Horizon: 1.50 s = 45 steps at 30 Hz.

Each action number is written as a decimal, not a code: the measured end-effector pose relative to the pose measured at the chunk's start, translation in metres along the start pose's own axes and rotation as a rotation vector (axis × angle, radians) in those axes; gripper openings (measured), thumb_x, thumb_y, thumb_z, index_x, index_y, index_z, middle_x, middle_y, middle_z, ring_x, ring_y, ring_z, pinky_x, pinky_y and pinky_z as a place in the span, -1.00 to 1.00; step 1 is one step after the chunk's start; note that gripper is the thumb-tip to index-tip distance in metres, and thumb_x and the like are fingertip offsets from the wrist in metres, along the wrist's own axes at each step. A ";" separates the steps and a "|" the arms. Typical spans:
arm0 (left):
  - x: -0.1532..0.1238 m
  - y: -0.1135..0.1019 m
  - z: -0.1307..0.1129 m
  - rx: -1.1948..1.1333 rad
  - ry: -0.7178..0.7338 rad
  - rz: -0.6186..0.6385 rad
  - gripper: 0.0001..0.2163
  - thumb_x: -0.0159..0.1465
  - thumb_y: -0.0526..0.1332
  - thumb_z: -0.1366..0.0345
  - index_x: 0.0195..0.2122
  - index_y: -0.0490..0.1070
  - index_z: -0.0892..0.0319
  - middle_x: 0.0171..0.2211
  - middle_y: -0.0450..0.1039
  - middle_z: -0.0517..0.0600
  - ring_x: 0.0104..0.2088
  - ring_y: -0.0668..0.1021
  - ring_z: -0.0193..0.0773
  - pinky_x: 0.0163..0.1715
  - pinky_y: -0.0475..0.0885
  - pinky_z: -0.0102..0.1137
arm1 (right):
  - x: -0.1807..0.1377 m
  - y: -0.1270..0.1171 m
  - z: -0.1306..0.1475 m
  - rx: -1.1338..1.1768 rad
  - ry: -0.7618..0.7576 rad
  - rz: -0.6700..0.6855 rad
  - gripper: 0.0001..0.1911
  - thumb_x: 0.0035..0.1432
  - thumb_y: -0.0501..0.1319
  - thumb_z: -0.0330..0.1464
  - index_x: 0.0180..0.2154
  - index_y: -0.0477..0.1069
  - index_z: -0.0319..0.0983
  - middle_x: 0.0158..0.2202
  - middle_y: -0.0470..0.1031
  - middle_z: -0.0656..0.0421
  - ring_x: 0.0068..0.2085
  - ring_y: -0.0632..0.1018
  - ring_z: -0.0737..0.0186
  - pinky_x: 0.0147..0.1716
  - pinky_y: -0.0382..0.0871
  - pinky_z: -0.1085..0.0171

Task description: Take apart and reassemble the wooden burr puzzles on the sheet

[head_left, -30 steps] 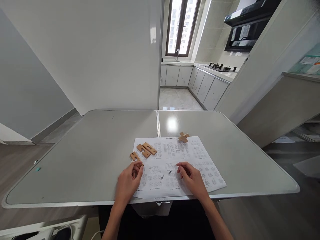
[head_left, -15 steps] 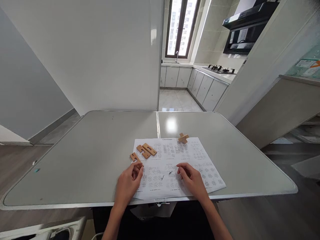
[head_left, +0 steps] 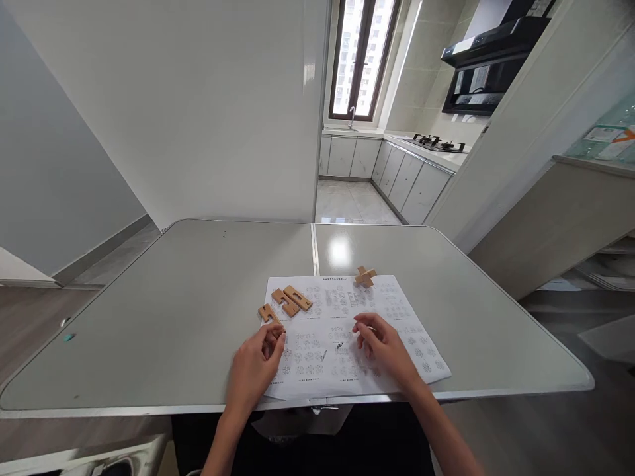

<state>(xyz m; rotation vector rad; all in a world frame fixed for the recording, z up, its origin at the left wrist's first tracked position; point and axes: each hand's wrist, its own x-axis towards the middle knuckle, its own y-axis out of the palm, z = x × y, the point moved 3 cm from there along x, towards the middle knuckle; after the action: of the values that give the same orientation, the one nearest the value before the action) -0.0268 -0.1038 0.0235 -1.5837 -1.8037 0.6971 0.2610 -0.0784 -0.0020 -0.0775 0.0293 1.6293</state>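
My left hand (head_left: 258, 360) rests at the lower left of a printed diagram sheet (head_left: 317, 363). Its thumb and forefinger are closed at the near end of a notched wooden puzzle piece (head_left: 268, 313), partly hiding it. Just beyond lie two more flat wooden pieces with cut-outs, a notched one (head_left: 284, 302) and a slotted one (head_left: 298, 298). Over the sheet's right half is my right hand (head_left: 384, 347), fingers loosely curled and apart, with nothing seen in them. A cross-shaped wooden puzzle (head_left: 365, 277) of interlocked pieces sits at the sheet's far right edge.
The sheet lies on a grey folding table (head_left: 149, 317) with a metal rim and a centre seam. A small teal bit (head_left: 69, 337) is near its left edge. Past the table are a white wall panel (head_left: 223, 119) and a kitchen doorway; shelving (head_left: 570, 198) stands at right.
My right hand has shifted slightly right and its fingers have loosened apart. My left hand and the wooden pieces stay in place. The view has tilted a little.
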 end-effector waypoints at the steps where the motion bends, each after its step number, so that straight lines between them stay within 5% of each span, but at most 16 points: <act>1: 0.000 0.000 -0.001 0.004 0.002 -0.001 -0.67 0.39 0.09 -0.02 -0.06 0.51 0.04 -0.42 0.53 -0.10 -0.44 0.53 -0.20 -0.38 0.41 -0.37 | 0.008 -0.004 0.001 0.096 0.046 -0.007 -0.64 0.26 0.32 -0.07 -0.09 0.49 -0.19 -0.20 0.56 0.11 -0.40 0.51 0.23 -0.51 0.36 0.30; 5: 0.000 -0.001 -0.001 0.011 0.007 -0.008 -0.68 0.39 0.10 -0.02 -0.07 0.51 0.04 -0.43 0.54 -0.10 -0.43 0.55 -0.19 -0.38 0.41 -0.37 | 0.047 -0.021 0.005 0.493 0.278 0.050 -0.75 0.28 0.31 -0.17 -0.13 0.54 -0.20 -0.09 0.57 0.03 -0.45 0.47 0.32 -0.61 0.41 0.35; 9: -0.001 0.000 0.001 0.009 -0.005 0.007 -0.67 0.41 0.09 -0.03 -0.04 0.50 0.04 -0.42 0.53 -0.10 -0.45 0.52 -0.21 -0.38 0.41 -0.36 | 0.081 -0.029 0.011 0.719 0.344 0.143 -0.78 0.38 0.22 -0.22 -0.18 0.54 -0.21 -0.13 0.56 0.05 -0.47 0.44 0.40 -0.67 0.36 0.46; 21: -0.002 0.001 0.001 -0.021 -0.003 0.014 -0.69 0.42 0.09 0.01 -0.03 0.49 0.04 -0.42 0.52 -0.11 -0.42 0.54 -0.22 -0.32 0.44 -0.35 | 0.116 -0.024 0.018 0.651 0.232 0.063 -0.76 0.33 0.27 -0.31 -0.42 0.35 -0.16 -0.48 0.36 0.27 -0.61 0.23 0.41 -0.72 0.15 0.47; 26: -0.003 0.003 0.005 0.000 0.010 0.005 -0.69 0.44 0.07 0.02 -0.01 0.49 0.05 -0.40 0.51 -0.09 -0.42 0.53 -0.21 -0.29 0.45 -0.32 | 0.087 0.000 0.011 0.579 0.251 0.045 -0.76 0.26 0.33 -0.18 -0.35 0.43 -0.19 -0.52 0.33 0.29 -0.60 0.26 0.39 -0.68 0.17 0.40; 31: 0.002 0.000 -0.011 -0.035 0.181 -0.040 -0.70 0.45 0.09 0.05 0.02 0.47 0.07 -0.34 0.49 -0.03 -0.25 0.55 -0.14 -0.12 0.48 -0.25 | 0.026 0.024 0.027 0.192 0.064 0.237 -0.52 0.35 0.16 0.07 -0.25 0.44 -0.22 -0.48 0.43 0.23 -0.53 0.37 0.31 -0.53 0.28 0.29; 38: 0.010 0.007 -0.050 -0.314 0.165 0.263 -0.49 0.34 0.26 -0.01 0.27 0.30 -0.02 0.11 0.45 0.12 0.01 0.53 -0.04 -0.37 0.53 -0.36 | -0.019 0.033 0.024 -0.123 -0.066 0.268 -0.52 0.40 0.08 0.05 -0.30 0.42 -0.20 -0.41 0.49 0.17 -0.48 0.46 0.25 -0.47 0.34 0.27; 45: 0.004 0.023 -0.053 -0.518 0.105 0.459 -0.24 0.18 0.44 0.03 0.37 0.24 0.01 0.20 0.45 0.17 0.18 0.51 0.04 0.21 0.42 -0.04 | -0.036 0.051 0.009 -0.325 -0.207 0.166 -0.68 0.46 0.06 -0.13 -0.24 0.44 -0.16 -0.46 0.46 0.21 -0.46 0.45 0.21 -0.43 0.33 0.27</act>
<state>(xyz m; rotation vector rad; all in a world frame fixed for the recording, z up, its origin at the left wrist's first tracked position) 0.0281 -0.0977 0.0421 -2.3751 -1.6341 0.3358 0.2123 -0.1171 0.0080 -0.1589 -0.3975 1.7881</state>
